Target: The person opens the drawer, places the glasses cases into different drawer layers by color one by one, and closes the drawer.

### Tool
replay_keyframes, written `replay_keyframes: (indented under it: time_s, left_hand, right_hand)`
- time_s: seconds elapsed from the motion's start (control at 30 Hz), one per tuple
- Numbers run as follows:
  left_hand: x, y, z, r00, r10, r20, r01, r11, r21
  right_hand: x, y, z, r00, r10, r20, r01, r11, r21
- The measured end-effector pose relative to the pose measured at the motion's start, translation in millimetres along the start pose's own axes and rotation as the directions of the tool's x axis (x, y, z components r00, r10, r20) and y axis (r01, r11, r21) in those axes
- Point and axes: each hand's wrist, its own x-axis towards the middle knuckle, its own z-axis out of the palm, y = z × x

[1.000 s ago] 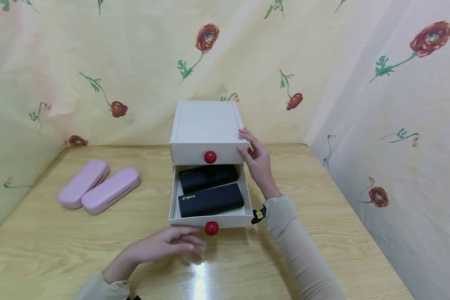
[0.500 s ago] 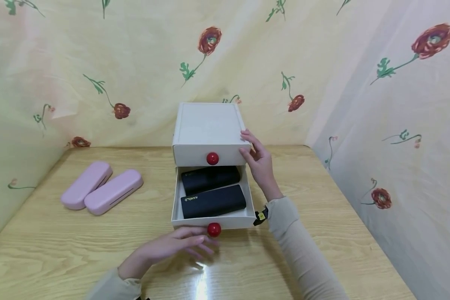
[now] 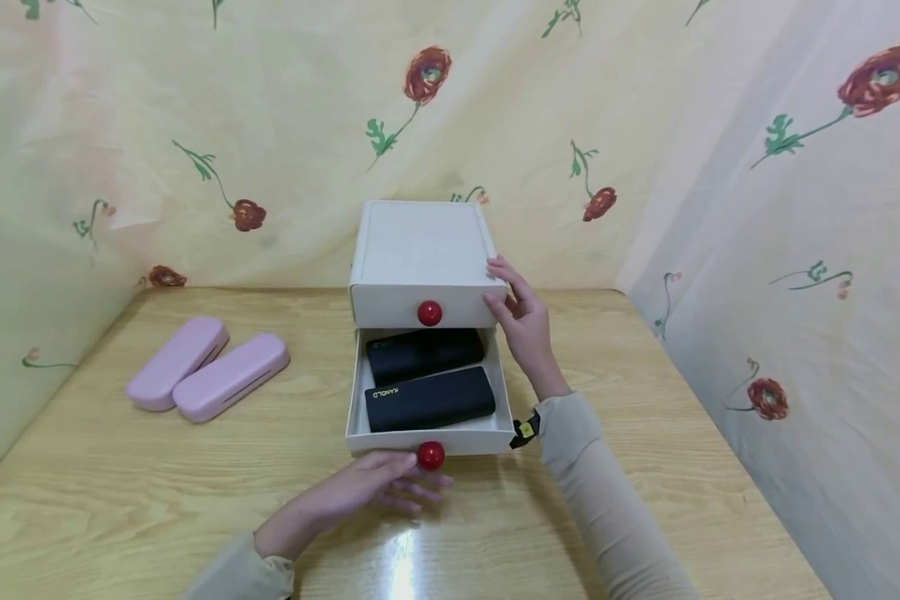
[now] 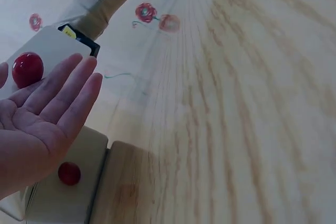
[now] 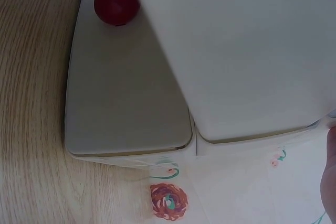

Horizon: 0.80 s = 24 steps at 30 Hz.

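A white two-drawer cabinet (image 3: 426, 242) with red ball knobs stands on the table. Its lower drawer (image 3: 487, 442) is pulled out. Inside lie two black cases, one in front (image 3: 431, 400) with gold lettering, the other (image 3: 423, 354) behind it. My left hand (image 3: 356, 492) is below the drawer front, fingers fairly straight, thumb side at the lower knob (image 3: 431, 456); whether it touches cannot be told. In the left wrist view the palm and fingers (image 4: 65, 90) extend past the knob (image 4: 27, 70). My right hand (image 3: 525, 325) holds the cabinet's front right corner, thumb on the upper drawer front.
Two pink cases (image 3: 228, 379) lie on the wooden table (image 3: 120, 500) at the left, one partly against the other. Flowered cloth (image 3: 292, 125) hangs behind and at both sides. The upper drawer (image 3: 390, 308) is closed.
My left hand has moved right, along the drawer front to the lower knob. The right hand keeps its place on the cabinet corner, and the lower drawer stays pulled out.
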Motion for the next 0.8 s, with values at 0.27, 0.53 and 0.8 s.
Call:
replay_keyframes:
  time_s: [0.27, 0.53, 0.8]
  left_hand:
    - [5.4, -1.7, 3.1, 0.997, 0.012, -0.076, -0.011, 1.000, 0.013]
    - [9.7, 0.4, 10.7, 0.985, 0.030, -0.172, -0.023, 0.999, 0.041]
    - [11.4, 5.9, 14.8, 0.972, 0.025, -0.232, -0.012, 0.998, 0.055]
  right_hand:
    - [0.4, -1.7, 0.1, 1.000, -0.006, 0.000, 0.006, 1.000, 0.016]
    - [1.2, -5.8, -0.6, 1.000, 0.009, -0.003, -0.009, 1.000, 0.018]
    - [0.0, -1.0, -1.7, 1.000, 0.001, 0.005, -0.001, 1.000, -0.002]
